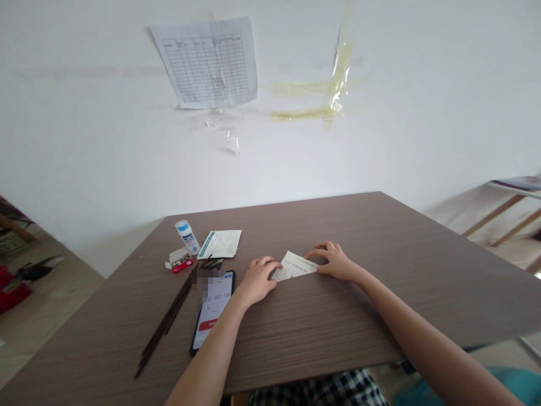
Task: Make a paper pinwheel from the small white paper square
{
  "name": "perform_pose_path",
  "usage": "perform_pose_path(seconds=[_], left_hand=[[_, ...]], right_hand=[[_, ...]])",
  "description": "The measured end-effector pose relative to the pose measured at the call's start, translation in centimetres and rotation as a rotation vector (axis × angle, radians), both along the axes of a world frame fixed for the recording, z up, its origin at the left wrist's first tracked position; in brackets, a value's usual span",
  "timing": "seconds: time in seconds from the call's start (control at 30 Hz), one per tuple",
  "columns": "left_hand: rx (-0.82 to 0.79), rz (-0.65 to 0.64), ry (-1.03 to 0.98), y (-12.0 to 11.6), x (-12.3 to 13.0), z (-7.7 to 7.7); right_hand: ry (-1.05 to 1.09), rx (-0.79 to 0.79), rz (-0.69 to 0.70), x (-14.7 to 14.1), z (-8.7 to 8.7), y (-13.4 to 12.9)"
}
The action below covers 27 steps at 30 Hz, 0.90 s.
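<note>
A printed sheet of paper (295, 267), folded to a roughly triangular shape, lies on the table between my hands. My left hand (258, 278) grips its left end, with the thumb low and the fingers curled over the edge. At the right corner, my right hand (333, 263) holds the paper between thumb and bent fingers. Parts of both paper ends are hidden under the fingertips.
Left of my hands on the brown table (338, 225) are a phone showing a timer (216, 299), dark thin sticks (169, 316), scissors (214, 264), a small red-and-white box (181, 261), a white bottle with blue top (188, 237) and more printed paper (220, 243). A white wall (296, 163) stands behind.
</note>
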<state>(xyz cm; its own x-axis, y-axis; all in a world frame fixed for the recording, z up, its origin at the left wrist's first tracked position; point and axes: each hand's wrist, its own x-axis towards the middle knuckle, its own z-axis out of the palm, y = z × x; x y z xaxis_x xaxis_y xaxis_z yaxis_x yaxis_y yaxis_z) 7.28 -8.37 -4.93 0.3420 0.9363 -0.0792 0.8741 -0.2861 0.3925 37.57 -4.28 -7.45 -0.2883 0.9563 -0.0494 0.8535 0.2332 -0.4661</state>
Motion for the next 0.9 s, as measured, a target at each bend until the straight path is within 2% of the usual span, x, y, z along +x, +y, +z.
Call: perform_pose_path(seconds=[0.4, 0.67, 0.9], left_hand=[[-0.075, -0.09, -0.047, 0.7, -1.9, 0.1], [-0.086, -0.14, -0.049, 1.1, -2.7, -0.1], [-0.026, -0.12, -0.048, 1.2, -2.2, -0.7]], right_hand=[[0.009, -0.081, 0.034, 0.7, 1.2, 0.2], [0.01, -0.088, 0.057, 1.2, 1.0, 0.5], [0.071, 0.02, 0.049, 1.0, -0.2, 0.4]])
